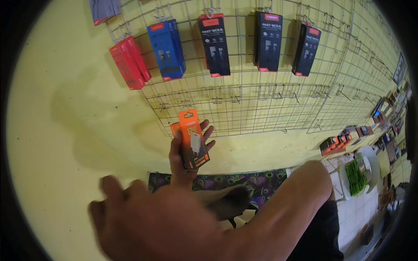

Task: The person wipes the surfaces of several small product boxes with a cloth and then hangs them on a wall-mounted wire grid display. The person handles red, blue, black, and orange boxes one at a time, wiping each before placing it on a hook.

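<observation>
My left hand holds an orange and black charger box with a hang hole, its front towards the camera; the orange edge of what looks like another box shows behind it. Thumb and palm are on the left side, with fingers spread behind and to the right. My right hand is large and blurred in the foreground, lower left, its arm coming from the right. Its fingers are curled, and whether anything is in them cannot be seen. Above the held box, a wire grid on the yellow wall carries several hooks with nothing on them.
Higher on the grid hang red boxes, blue boxes and black cable boxes. Below lies a patterned cloth or mat. At right are orange-black boxes and a white tub with green packets.
</observation>
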`<state>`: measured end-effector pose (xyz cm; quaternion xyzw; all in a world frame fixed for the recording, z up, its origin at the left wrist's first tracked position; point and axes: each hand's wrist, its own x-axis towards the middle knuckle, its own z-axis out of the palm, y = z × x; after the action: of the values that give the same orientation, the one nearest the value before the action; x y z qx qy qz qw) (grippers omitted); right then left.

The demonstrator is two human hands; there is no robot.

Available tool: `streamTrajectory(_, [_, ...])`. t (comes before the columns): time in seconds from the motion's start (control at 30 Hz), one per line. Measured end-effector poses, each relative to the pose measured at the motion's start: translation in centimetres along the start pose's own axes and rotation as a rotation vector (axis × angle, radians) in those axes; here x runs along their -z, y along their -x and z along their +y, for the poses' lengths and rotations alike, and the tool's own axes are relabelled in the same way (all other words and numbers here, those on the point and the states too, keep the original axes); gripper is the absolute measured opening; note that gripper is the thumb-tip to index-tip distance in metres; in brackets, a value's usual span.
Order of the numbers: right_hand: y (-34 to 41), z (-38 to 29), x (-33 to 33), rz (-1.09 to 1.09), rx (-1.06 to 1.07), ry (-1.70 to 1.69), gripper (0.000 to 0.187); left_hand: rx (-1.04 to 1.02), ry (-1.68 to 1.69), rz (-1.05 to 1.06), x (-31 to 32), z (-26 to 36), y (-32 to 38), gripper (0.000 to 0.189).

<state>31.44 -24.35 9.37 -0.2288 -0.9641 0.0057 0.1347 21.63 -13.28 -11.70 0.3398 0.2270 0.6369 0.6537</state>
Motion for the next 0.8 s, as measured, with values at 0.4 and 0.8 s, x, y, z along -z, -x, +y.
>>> streamTrajectory(0.4, [2.1, 3.0, -1.8, 0.030, 0.065, -0.210, 0.037, -0.147, 0.066, 0.026, 0.8, 1.8, 1.8, 0.075])
streamTrajectory(0.8, [0.1, 0.3, -2.8, -0.066, 0.151, -0.065, 0.038, -0.120, 0.085, -0.050, 0.5, 1.7, 0.2, 0.076])
